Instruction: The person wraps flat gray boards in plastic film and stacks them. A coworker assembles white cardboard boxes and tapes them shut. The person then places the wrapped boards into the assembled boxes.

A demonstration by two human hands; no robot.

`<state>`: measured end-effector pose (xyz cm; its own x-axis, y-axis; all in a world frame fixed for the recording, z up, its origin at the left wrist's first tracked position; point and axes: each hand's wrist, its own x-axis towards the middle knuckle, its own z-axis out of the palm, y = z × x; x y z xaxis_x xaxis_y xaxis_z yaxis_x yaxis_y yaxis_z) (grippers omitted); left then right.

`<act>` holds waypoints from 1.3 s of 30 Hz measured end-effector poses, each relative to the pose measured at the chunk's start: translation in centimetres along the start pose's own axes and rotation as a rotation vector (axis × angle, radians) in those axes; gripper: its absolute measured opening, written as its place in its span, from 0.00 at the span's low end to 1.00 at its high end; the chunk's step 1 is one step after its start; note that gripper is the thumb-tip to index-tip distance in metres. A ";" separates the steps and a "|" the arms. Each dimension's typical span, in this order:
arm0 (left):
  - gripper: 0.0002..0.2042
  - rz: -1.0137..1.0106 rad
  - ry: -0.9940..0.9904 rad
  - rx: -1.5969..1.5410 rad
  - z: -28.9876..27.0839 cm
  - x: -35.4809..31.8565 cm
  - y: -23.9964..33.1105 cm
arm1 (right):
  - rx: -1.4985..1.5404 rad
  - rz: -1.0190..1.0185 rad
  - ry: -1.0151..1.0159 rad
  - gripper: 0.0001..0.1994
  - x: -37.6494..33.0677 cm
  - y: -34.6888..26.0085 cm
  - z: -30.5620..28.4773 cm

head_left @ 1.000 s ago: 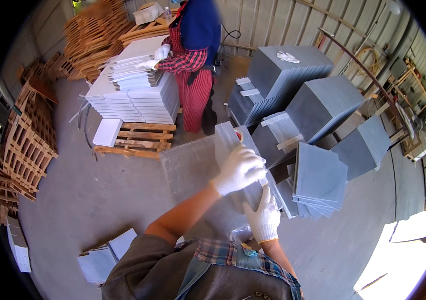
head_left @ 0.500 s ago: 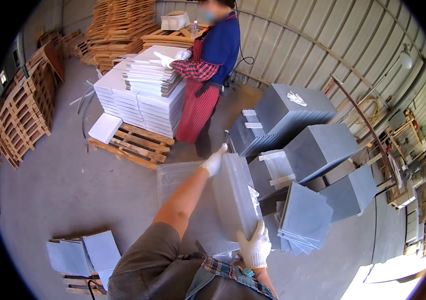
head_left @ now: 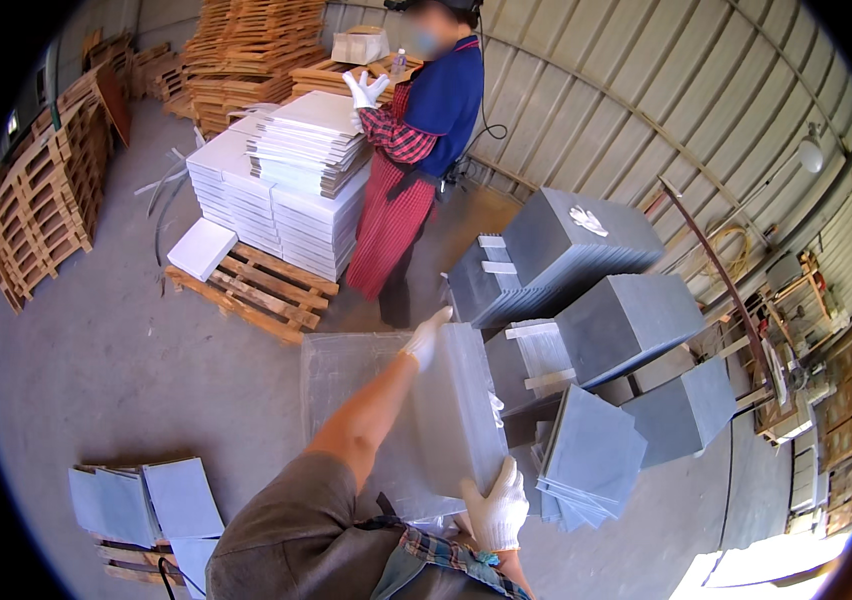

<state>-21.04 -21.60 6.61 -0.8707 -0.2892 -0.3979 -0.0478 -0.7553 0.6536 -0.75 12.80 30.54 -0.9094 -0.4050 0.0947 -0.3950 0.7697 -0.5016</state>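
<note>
A thick bundle of translucent greyish plastic sheets (head_left: 458, 405) stands in front of me. My left hand (head_left: 431, 338), in a white work glove, is closed on its far end. At its near end my right hand (head_left: 498, 508), gloved too, grips the corner with the thumb apart from the fingers; the fingertips are partly hidden. Under the bundle and to its left spreads a flat clear plastic layer (head_left: 346, 375). Close by on the right lie a fanned pile of grey panels (head_left: 591, 450) and a grey panel stack with a plastic pack (head_left: 546, 352) on it.
Taller grey panel stacks (head_left: 586, 240) stand right, one bearing white gloves (head_left: 588, 221). Across from me a co-worker (head_left: 436, 110) stands beside white flat boxes (head_left: 281, 200) on a pallet (head_left: 251, 290). Wooden pallets (head_left: 51, 190) lean far left; more panels (head_left: 181, 495) lie lower left.
My view has shifted slightly, while both my hands stay on the bundle. The co-worker's gloved hands have lifted off the white stack and come together near the chest.
</note>
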 end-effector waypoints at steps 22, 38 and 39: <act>0.19 0.984 -0.509 1.919 18.0 -26.5 0.3 | -0.061 -0.089 0.031 0.39 0.0 2.2 1.0; 0.18 1.212 -0.506 1.667 21.5 -26.7 0.1 | -0.026 -0.011 -0.016 0.40 0.2 2.5 -1.3; 0.17 1.214 -0.538 1.634 21.8 -27.1 0.3 | -0.022 -0.006 -0.005 0.41 0.1 2.4 -1.4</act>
<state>-8.13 -1.14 31.60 -0.7955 0.2623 0.5462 0.4940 0.8027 0.3340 -1.97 15.36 30.56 -0.9063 -0.4122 0.0936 -0.4035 0.7779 -0.4818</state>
